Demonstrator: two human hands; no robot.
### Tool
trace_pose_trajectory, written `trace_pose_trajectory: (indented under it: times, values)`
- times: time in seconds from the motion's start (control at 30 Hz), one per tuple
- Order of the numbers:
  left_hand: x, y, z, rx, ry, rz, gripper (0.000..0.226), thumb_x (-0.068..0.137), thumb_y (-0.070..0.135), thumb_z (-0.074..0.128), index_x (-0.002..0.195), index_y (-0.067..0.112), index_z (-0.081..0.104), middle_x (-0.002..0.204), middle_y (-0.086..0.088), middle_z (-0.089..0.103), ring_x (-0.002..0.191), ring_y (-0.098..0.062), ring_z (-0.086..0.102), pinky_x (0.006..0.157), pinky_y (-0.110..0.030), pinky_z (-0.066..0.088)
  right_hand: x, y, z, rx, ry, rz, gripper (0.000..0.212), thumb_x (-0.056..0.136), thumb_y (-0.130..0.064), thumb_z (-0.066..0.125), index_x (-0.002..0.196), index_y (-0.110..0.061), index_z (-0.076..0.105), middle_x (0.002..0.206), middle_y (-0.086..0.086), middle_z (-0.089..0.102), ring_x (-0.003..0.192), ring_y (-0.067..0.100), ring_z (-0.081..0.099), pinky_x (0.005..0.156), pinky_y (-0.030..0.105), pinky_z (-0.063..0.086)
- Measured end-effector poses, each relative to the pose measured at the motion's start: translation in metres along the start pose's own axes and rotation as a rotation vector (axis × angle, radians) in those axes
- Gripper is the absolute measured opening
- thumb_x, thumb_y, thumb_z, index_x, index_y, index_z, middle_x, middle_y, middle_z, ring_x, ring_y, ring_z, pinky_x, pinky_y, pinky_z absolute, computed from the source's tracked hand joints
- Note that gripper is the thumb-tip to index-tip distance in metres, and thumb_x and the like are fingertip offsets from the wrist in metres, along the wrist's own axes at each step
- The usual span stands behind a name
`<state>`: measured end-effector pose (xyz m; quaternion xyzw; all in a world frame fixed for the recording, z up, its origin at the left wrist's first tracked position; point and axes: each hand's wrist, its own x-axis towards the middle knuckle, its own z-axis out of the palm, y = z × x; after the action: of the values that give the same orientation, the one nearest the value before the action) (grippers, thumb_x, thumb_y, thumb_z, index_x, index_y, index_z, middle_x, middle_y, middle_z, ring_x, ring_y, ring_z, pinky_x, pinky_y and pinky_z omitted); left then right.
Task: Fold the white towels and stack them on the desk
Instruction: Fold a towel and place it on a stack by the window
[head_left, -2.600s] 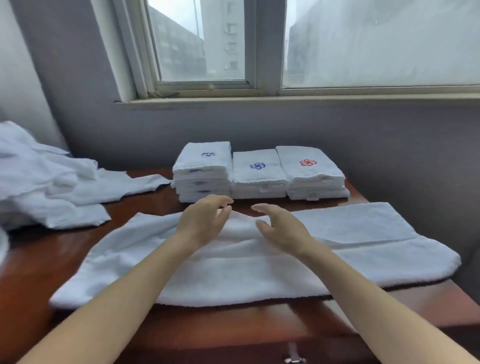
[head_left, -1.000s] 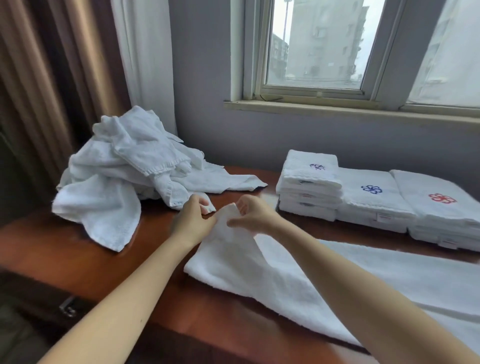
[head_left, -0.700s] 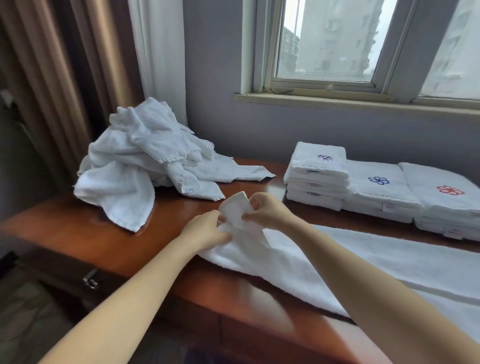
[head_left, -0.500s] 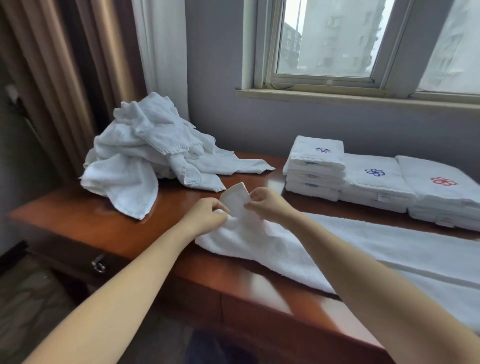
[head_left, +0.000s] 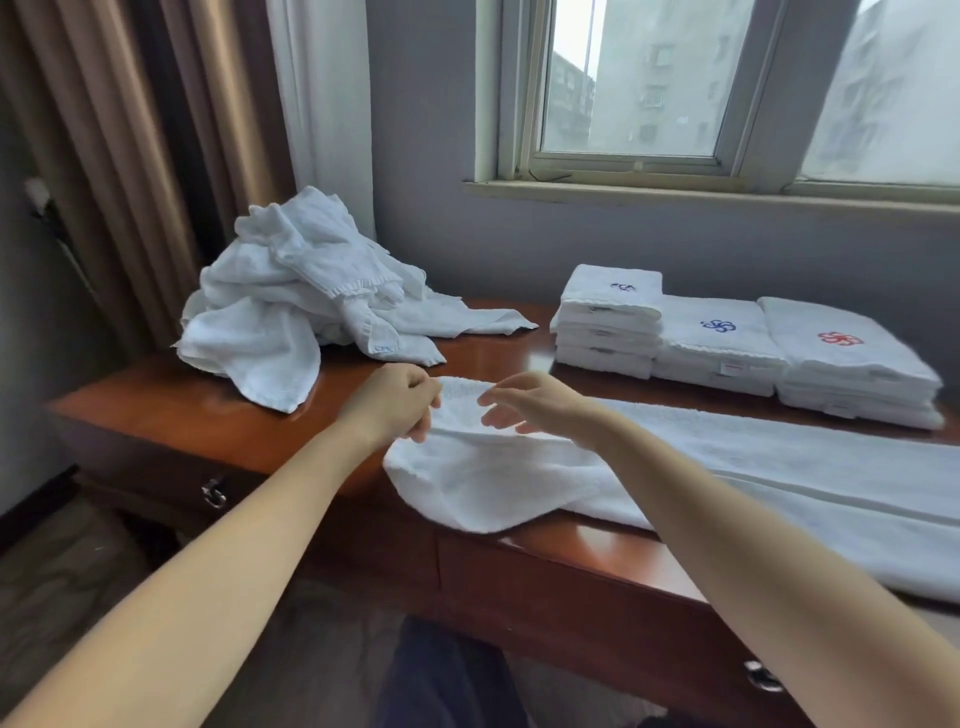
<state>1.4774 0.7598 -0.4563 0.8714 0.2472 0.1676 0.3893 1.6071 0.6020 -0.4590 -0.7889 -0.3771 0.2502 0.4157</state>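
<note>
Long white towel (head_left: 519, 483) is lying across the desk (head_left: 208, 415), mid-frame to lower right. Right hand (head_left: 535, 408) is hovering over its left end, fingers loose, gripping nothing. Left hand (head_left: 392, 402) is curling at that edge; can't tell if it's pinching.

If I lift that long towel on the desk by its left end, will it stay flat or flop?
Probably flop: the towel droops over the desk edge and wrinkles at its left end. It looks thick, so likely weighty for cloth. Its rough pile would probably drag on the wood, not slide.
</note>
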Motion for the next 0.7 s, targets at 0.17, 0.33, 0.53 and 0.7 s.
trace_pose_trajectory:
  times: [0.17, 0.33, 0.53, 0.7]
  values:
    - [0.011, 0.008, 0.040, 0.167, -0.034, 0.115, 0.016, 0.090, 0.037, 0.057, 0.103, 0.033, 0.065, 0.103, 0.009, 0.068, 0.094, -0.011, 0.065, 0.085, -0.035, 0.054, -0.011, 0.027, -0.018, -0.495, 0.236, -0.050, 0.039, 0.095, -0.012, 0.041, 0.121, -0.025, 0.067, 0.126, -0.004, 0.065, 0.116, 0.017, 0.059, 0.095, 0.034, 0.050]
    - [0.028, 0.013, 0.100, 0.315, -0.259, 0.168, 0.035, 0.097, 0.037, 0.044, 0.129, 0.027, 0.055, 0.148, 0.000, 0.046, 0.132, -0.018, 0.046, 0.112, -0.040, 0.034, -0.021, 0.067, -0.039, -0.620, 0.097, 0.042, 0.032, 0.100, -0.021, 0.039, 0.121, -0.019, 0.063, 0.126, 0.000, 0.061, 0.120, 0.025, 0.055, 0.100, 0.040, 0.044]
    - [0.048, -0.001, 0.122, 0.653, -0.320, 0.133, 0.058, 0.101, 0.054, 0.015, 0.155, 0.039, 0.005, 0.165, 0.002, -0.007, 0.151, -0.019, -0.010, 0.117, -0.052, -0.010, -0.007, 0.088, -0.031, -0.731, 0.013, 0.015, 0.055, 0.103, -0.042, 0.031, 0.155, -0.029, 0.021, 0.165, -0.004, 0.009, 0.151, 0.010, 0.001, 0.120, 0.038, -0.003]
    - [0.064, -0.006, 0.108, 0.701, -0.356, 0.132, 0.060, 0.100, 0.059, 0.016, 0.155, 0.041, -0.001, 0.164, 0.004, -0.014, 0.150, -0.016, -0.015, 0.117, -0.053, -0.013, 0.007, 0.086, -0.019, -0.744, 0.127, -0.029, 0.062, 0.098, -0.053, 0.036, 0.155, -0.032, 0.022, 0.164, -0.006, 0.009, 0.151, 0.010, 0.001, 0.121, 0.036, -0.004]
